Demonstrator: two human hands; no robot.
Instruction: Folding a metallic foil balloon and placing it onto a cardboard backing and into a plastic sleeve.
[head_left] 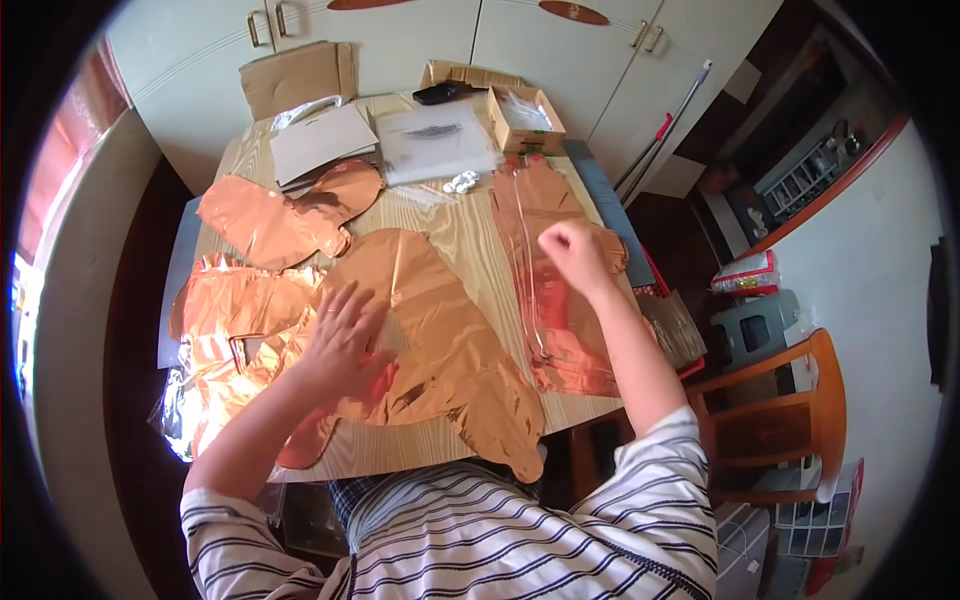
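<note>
Wood-grain table (462,250) — left hand (343,335), fingers spread over copper foil (440,325); right hand (575,252), fingers curled closed — contents unclear.

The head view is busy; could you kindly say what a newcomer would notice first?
A large copper-coloured foil shape across the middle of the table draws the eye first. Crumpled foil gleams to its left, by the spread left hand; the curled right hand is over foil pieces at the right.
</note>
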